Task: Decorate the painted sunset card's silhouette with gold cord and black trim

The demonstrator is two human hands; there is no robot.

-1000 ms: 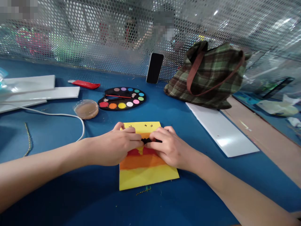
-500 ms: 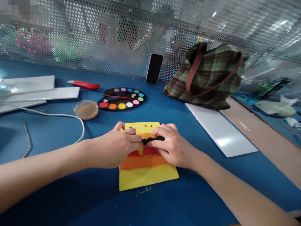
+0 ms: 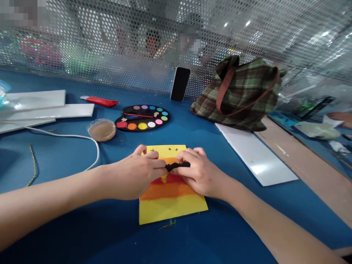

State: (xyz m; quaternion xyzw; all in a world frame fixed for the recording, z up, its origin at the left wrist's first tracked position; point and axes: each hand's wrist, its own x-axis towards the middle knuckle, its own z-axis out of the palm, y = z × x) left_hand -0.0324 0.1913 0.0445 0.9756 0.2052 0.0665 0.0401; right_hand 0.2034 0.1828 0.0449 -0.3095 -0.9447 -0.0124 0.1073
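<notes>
A painted sheet [image 3: 173, 205] lies before me on the blue table, banded in yellow, orange and red, with small black marks near its top edge. Across its middle runs a wavy-edged black strip [image 3: 180, 165], perhaps cut paper. My left hand [image 3: 140, 172] is closed with its fingertips pinching the strip's left end, and hides part of that end. From the other side my right hand [image 3: 199, 170] has thumb and fingers closed on the strip's right part. Both hands rest low over the sheet, their fingertips a short distance apart.
Beyond the sheet lie a paint palette [image 3: 143, 118] with a brush, a water cup [image 3: 101, 130] and a red cutter [image 3: 101, 101]. A phone [image 3: 180, 84] leans on the mesh. White boards [image 3: 49, 110], a cable [image 3: 68, 135], a plaid bag [image 3: 242, 97] and another board [image 3: 258, 157] flank them.
The view has shifted slightly, so everything sits a little lower in the picture. Both hands keep their hold on the black strip, with hardly any movement against the sheet.
</notes>
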